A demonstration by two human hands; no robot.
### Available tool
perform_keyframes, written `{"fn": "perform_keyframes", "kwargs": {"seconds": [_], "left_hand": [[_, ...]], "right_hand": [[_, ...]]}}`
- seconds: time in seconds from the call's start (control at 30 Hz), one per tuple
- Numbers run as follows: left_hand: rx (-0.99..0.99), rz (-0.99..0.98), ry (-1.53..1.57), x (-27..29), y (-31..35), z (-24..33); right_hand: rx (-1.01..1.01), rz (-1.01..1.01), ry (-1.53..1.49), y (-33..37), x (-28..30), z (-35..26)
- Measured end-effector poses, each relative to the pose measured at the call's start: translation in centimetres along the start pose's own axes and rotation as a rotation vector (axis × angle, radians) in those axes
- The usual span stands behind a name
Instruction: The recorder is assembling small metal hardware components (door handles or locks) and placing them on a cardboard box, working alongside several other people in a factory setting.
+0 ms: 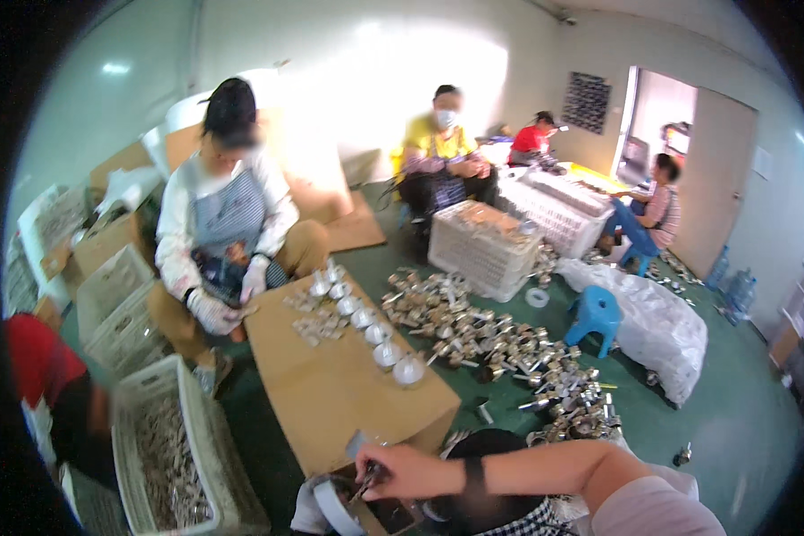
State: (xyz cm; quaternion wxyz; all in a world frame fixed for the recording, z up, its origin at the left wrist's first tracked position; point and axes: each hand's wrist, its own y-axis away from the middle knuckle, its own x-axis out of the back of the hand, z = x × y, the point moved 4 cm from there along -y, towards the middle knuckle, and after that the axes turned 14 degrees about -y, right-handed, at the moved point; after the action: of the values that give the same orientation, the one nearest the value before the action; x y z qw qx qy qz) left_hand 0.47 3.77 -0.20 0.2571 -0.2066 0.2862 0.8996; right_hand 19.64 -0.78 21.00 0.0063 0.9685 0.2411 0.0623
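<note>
Right hand (393, 471) pinches small dark metal piece (367, 483) beside white round part (336, 509), near end of cardboard box (330, 402). Left hand (307, 511), white-gloved, at round part's side; grip hidden, cannot tell. Metal parts (509, 357) heaped on floor.

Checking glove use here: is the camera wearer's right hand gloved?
No: the right hand shows bare skin, with a dark band around its wrist.

White ring (333, 509), tan box (344, 402), blue stool (596, 313)
</note>
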Motion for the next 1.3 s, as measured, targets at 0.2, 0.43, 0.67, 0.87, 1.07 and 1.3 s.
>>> {"fn": "perform_keyframes", "kwargs": {"seconds": [0.2,0.43,0.67,0.87,1.07,1.3], "left_hand": [[-0.100,0.116,-0.183,-3.1,1.0,2.3],[-0.166,0.173,-0.372,-2.2,1.2,0.9],[-0.099,0.188,-0.242,-1.4,0.4,0.6],[-0.122,0.080,-0.074,-2.3,0.0,0.3],[-0.290,-0.051,0.002,-0.2,-3.9,-2.9],[-0.268,-0.053,-0.024,-0.8,-4.8,-2.7]], "right_hand": [[-0.008,0.085,0.514,-2.9,4.4,4.5],[-0.083,0.053,0.568,-4.5,4.4,4.9],[-0.141,-0.138,0.712,-5.2,4.0,5.3],[-0.114,-0.103,0.524,-6.1,1.8,3.1],[-0.045,0.112,0.451,-6.8,1.8,2.9],[-0.156,0.250,0.901,-8.8,5.1,6.2]]}}
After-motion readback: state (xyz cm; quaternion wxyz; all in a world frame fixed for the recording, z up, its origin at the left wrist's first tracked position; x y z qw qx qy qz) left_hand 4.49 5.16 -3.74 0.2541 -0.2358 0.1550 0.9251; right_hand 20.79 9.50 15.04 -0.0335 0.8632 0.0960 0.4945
